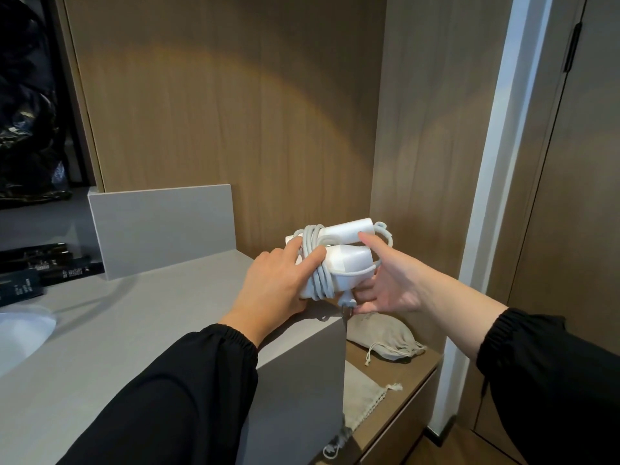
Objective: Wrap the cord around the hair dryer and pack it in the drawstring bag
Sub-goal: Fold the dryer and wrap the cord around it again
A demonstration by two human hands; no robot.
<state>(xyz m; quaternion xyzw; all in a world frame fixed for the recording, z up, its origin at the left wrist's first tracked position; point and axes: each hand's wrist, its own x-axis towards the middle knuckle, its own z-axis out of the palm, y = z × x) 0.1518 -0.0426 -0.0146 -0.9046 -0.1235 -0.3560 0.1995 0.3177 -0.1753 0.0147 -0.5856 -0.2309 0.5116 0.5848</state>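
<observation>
Not yet packed: bag point(364, 397) flat on the low shelf point(419, 364) at 5 o'clock, fuller bag point(382, 335) just behind, neither touched. Held at the tabletop point(134, 330) corner: dryer point(349, 260), left hand point(275, 283) clasping its 9 o'clock end over the cord point(317, 263), right hand point(389, 290) pinching its 3 o'clock end, fingers point(369, 307) by the plug point(347, 301). Wrapping judged nearly done, coils snug, plug end left to tuck.

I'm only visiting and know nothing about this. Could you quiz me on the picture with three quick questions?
1. True or false: the cord is coiled round the hair dryer.
2. What holds the hair dryer? A: left hand only. B: right hand only. C: both hands.
3. Fill in: a drawstring bag lies on the wooden ____ below the counter.
Key: 1 true; 2 C; 3 shelf.
</observation>
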